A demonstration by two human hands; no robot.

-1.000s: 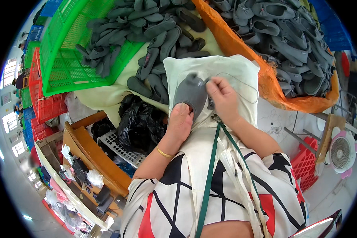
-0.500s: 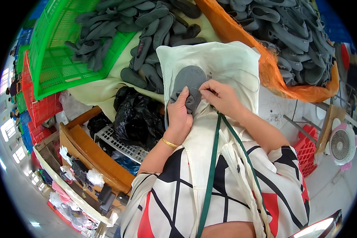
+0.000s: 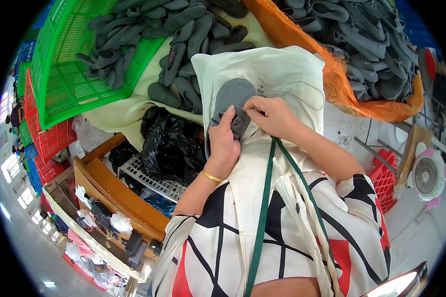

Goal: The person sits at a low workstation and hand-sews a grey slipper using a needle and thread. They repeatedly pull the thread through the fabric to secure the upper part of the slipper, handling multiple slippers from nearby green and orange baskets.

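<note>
Since the frame 1.0 s earlier, 1 grey shoe (image 3: 234, 93) has been turned so that a broad flat face looks up, and the right hand (image 3: 271, 116) has moved in against its right edge. Position: the shoe is held over the white pad (image 3: 282, 64), left of the pad's middle. Orientation: its long axis runs away from the person, leaning slightly right at the far end; the rounded end points toward the pad's far edge. Gathered fabric shows at the nearer part; whether the rounded end is toe or heel cannot be determined.

Left hand (image 3: 224, 141): grasping the shoe's near part, thumb pressed on top, remaining fingers mostly hidden. Right hand: thumb and forefinger pinched together at the shoe's edge; a fine line shows at the tips, too small to identify. 1 thin thread (image 3: 296, 82) loops across the pad's right half.

Surroundings: left of the pad, loose grey shoes (image 3: 183, 89) and a green crate (image 3: 72, 89); nearer the person on that side, a black plastic bag (image 3: 168, 153). Right of the pad, an orange sack (image 3: 349, 101) filled with more grey shoes.
</note>
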